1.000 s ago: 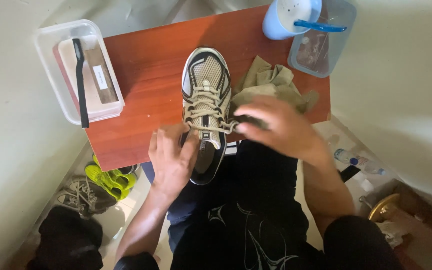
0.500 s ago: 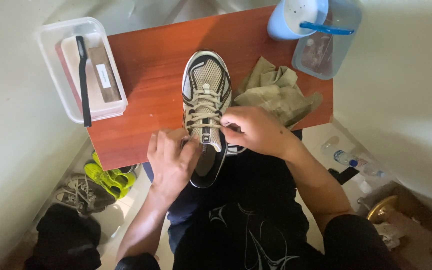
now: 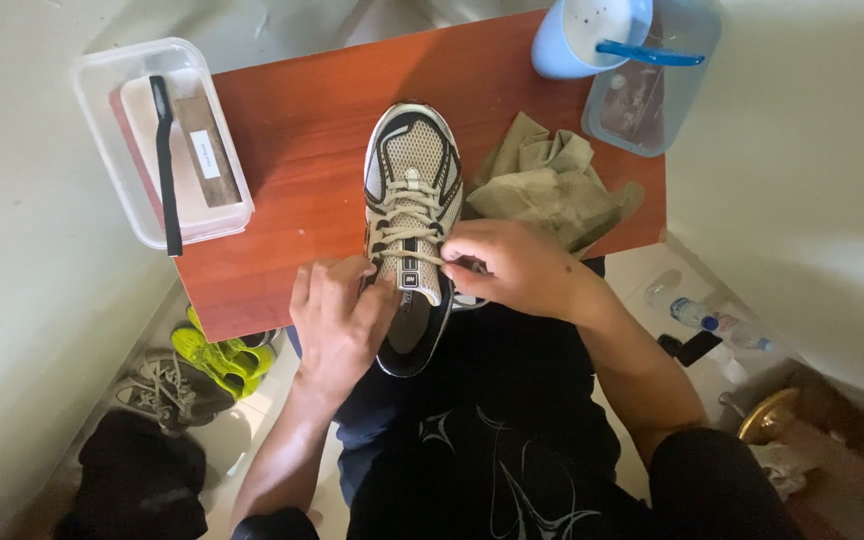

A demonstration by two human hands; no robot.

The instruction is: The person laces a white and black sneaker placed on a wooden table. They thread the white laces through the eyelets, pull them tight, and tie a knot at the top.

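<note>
- A beige-and-black mesh sneaker lay at the centre of the frame on a small red-brown worktop, toe toward the top edge of the picture and heel hanging over the near edge above the person's lap.
- The left hand rested against the lower left side of the sneaker by its collar, fingers curled at the lowest eyelets; whether its grip actually pinched a lace could not be told.
- The right hand reached across from the right, fingertips pinched on the cream laces at the lower rows, so its grip was clenched on the lace.
- A crumpled olive-beige cloth lay just right of the sneaker, touching its side, and partly beneath the right hand.
- In the upper left of the frame a clear plastic tray overhung the worktop corner, holding a black-handled brush and a brown wooden block side by side.
- At the upper right stood a light blue cup with a blue stick-like handle lying across it, next to a clear plastic container.
- Below the worktop at lower left, neon-green shoes and a grey sneaker sat on the floor.
- A plastic bottle lay on the floor at the right.
</note>
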